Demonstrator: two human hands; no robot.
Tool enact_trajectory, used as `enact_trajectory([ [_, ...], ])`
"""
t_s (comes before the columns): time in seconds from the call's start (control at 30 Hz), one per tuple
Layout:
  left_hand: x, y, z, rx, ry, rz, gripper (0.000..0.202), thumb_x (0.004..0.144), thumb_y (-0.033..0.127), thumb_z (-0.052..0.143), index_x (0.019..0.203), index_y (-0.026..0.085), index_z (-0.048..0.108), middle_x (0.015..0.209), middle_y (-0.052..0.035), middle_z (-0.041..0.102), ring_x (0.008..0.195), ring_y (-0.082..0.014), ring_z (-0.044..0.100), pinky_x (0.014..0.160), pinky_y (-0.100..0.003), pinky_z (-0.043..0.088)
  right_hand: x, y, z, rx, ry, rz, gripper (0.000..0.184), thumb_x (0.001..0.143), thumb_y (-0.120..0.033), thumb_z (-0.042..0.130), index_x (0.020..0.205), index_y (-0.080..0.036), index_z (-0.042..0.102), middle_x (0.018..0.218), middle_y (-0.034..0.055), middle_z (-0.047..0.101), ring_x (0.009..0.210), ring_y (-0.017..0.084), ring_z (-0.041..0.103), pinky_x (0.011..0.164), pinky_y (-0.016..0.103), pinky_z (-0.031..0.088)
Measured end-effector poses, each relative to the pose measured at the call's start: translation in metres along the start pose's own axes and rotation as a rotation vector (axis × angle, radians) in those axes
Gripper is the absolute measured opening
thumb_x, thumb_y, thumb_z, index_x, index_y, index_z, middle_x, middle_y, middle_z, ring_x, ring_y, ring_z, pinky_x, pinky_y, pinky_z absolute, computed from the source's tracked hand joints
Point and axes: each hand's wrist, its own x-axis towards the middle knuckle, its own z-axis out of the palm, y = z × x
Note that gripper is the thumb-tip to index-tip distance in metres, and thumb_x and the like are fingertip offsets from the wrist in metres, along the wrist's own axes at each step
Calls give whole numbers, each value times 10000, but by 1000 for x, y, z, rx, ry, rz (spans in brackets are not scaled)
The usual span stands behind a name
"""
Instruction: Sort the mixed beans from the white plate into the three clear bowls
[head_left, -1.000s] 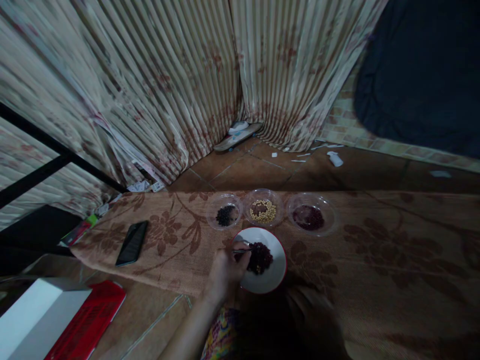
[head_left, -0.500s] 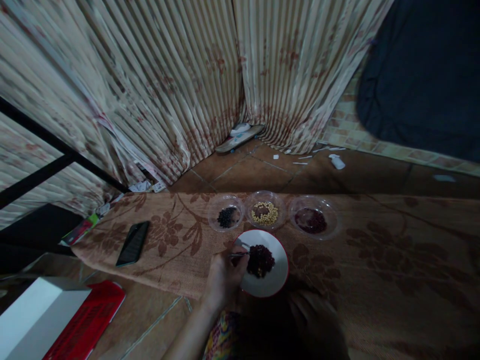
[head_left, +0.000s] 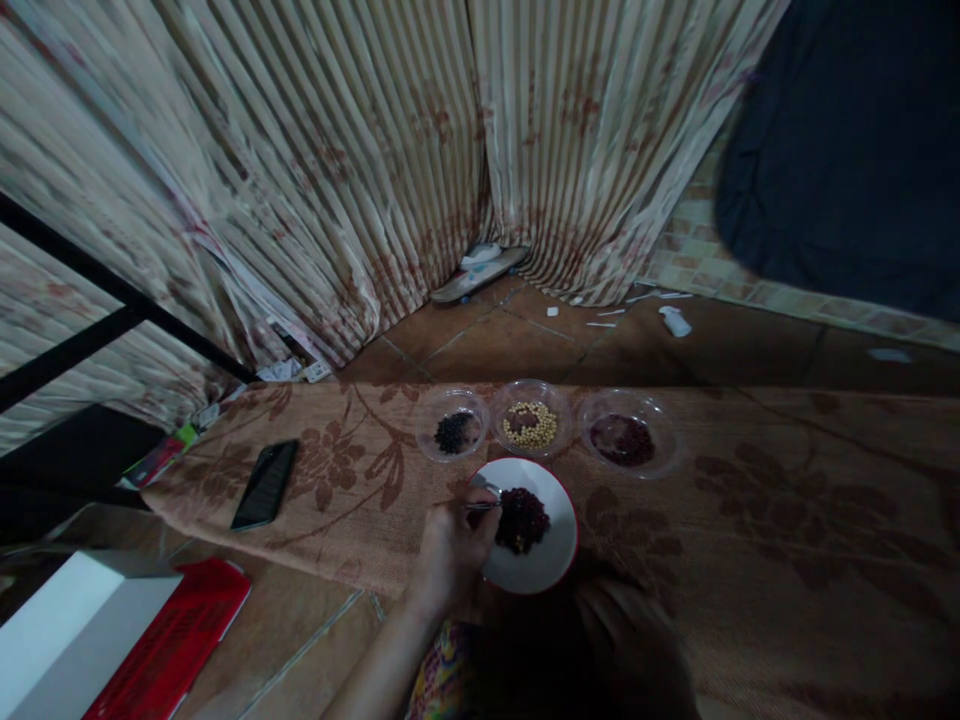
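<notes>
My left hand (head_left: 454,540) is closed around metal tweezers (head_left: 486,504), whose tips are over the left side of a dark bean pile (head_left: 523,520). The pile, mostly dark red and black with a few pale bits, sits in a white bowl (head_left: 551,555) with a red rim. Too little detail shows to tell whether a bean is between the tips. In deep shadow right of the bowl, my right hand (head_left: 630,630) rests low with fingers stretched out, holding nothing visible. Behind the bowl stand three clear plastic bowls: black beans (head_left: 451,432), yellow soybeans (head_left: 530,425) and dark red beans (head_left: 622,440).
A brown floral cloth (head_left: 750,540) covers the table. On its left lies a black phone (head_left: 265,485). A white box (head_left: 82,620) and a red bag (head_left: 172,640) are at lower left. Beyond the table are a skateboard (head_left: 480,275), a white bottle (head_left: 675,321) and striped curtains (head_left: 360,150).
The tweezers' prongs look closer together than before, at nearly the same spot over the pile. My right hand and the bowls have not visibly moved.
</notes>
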Motion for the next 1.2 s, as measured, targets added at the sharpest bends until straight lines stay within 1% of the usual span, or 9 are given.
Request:
enact_trajectory([
  [0.13, 1, 2, 0, 38, -11, -12, 105, 800, 207, 634, 857, 181, 719, 739, -28, 765, 638, -173, 722, 569, -218, 538, 1, -1, 0, -39, 2, -1, 358, 972, -188, 349, 974, -221, 706, 940, 58, 719, 849, 165, 644, 805, 291, 460],
  [0.27, 2, 2, 0, 44, -15, -10, 99, 808, 214, 632, 849, 187, 718, 777, -28, 772, 690, -177, 735, 614, -221, 549, 0, -1, 0, -54, -11, -2, 369, 971, -184, 341, 967, -222, 708, 946, 55, 723, 860, 168, 647, 807, 297, 464],
  [0.47, 1, 2, 0, 40, -10, 9, 95, 818, 200, 626, 854, 186, 713, 783, -15, 771, 685, -168, 731, 610, -217, 537, -1, -1, 0, -23, -37, 25, 349, 959, -198, 362, 991, -231, 708, 951, 59, 725, 859, 173, 651, 795, 302, 475],
  [0.63, 0, 2, 0, 30, -17, 9, 103, 830, 204, 619, 856, 190, 717, 789, -14, 773, 692, -165, 728, 627, -219, 539, 1, -2, -1, -55, -5, -9, 351, 971, -186, 362, 973, -219, 712, 935, 55, 727, 849, 165, 650, 806, 297, 459],
  [0.73, 0, 3, -1, 33, -18, -14, 102, 825, 205, 624, 845, 186, 723, 800, -23, 775, 704, -169, 730, 638, -219, 539, 2, -3, -1, -78, -4, 5, 355, 983, -203, 358, 970, -215, 713, 934, 52, 729, 840, 164, 647, 802, 300, 453],
  [0.87, 1, 3, -1, 24, -21, -21, 114, 828, 205, 616, 834, 179, 726, 781, -27, 771, 686, -166, 725, 618, -213, 530, 4, -4, -2, -63, 10, 14, 377, 988, -198, 341, 937, -206, 714, 914, 52, 728, 832, 163, 646, 802, 300, 446],
  [1.0, 0, 1, 1, 13, -13, -11, 114, 824, 209, 623, 844, 180, 731, 792, -26, 771, 700, -164, 725, 636, -209, 530, 5, -5, -2, -54, 24, 8, 386, 993, -200, 335, 927, -197, 714, 901, 55, 726, 823, 162, 644, 800, 298, 439],
  [1.1, -1, -1, 2, -6, -3, -6, 111, 820, 206, 625, 844, 175, 729, 766, -23, 762, 670, -156, 713, 619, -200, 520, 3, -3, -1, -47, 14, 5, 377, 989, -207, 344, 940, -206, 718, 924, 57, 727, 837, 166, 645, 804, 299, 439],
  [1.2, -3, -3, 0, -33, 10, 8, 112, 826, 209, 621, 844, 173, 726, 764, -21, 753, 680, -152, 703, 615, -191, 510, 2, -1, 0, -43, -3, -2, 370, 988, -204, 347, 959, -206, 716, 930, 54, 727, 854, 168, 645, 817, 300, 436],
])
